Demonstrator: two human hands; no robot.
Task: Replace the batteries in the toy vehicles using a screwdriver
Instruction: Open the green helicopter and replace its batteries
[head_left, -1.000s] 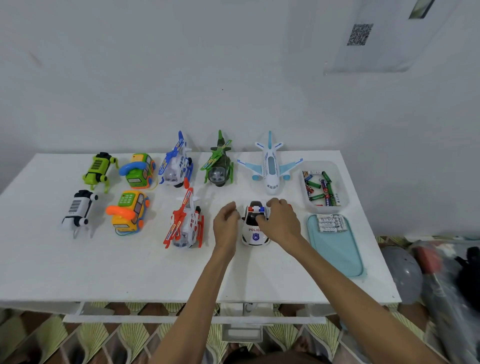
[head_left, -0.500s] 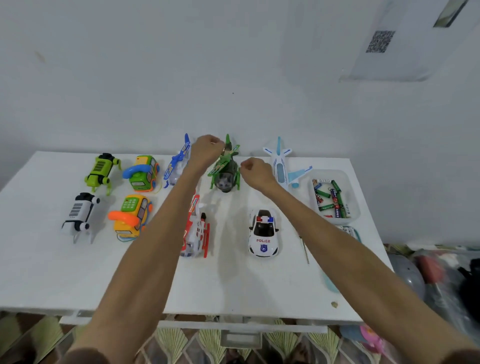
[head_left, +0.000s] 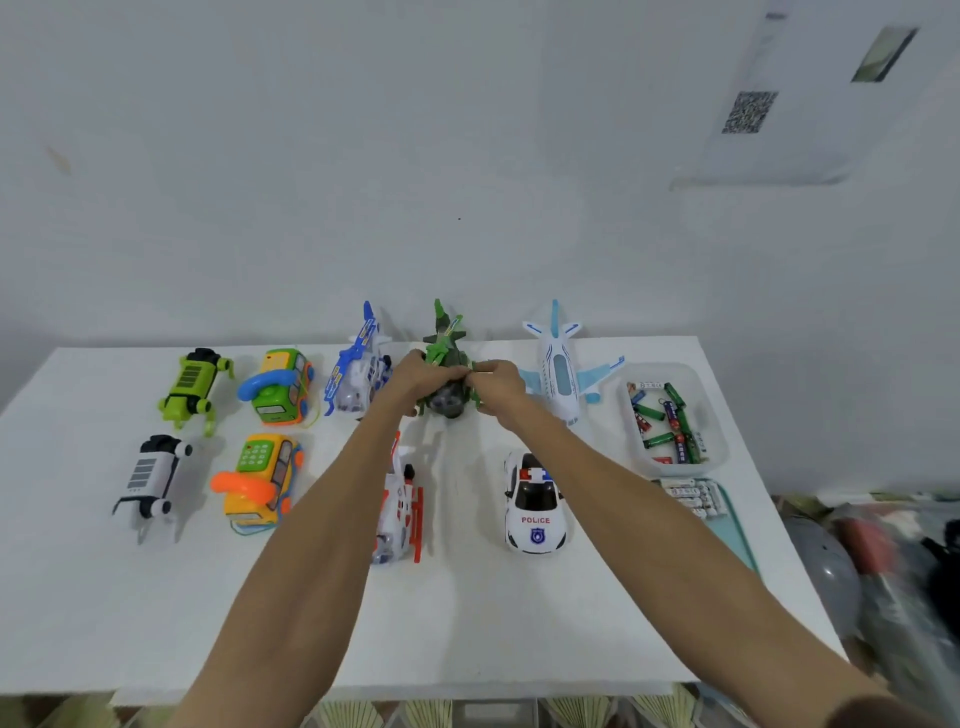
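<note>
Two bare arms reach up the middle of the frame over a white table. The left hand and right hand both grip a green toy helicopter in the back row, centre. A police car sits lower right, and a battery tray at far right.

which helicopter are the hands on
The green helicopter: left hand and right hand both hold it; the blue helicopter and red helicopter are not held.
</note>
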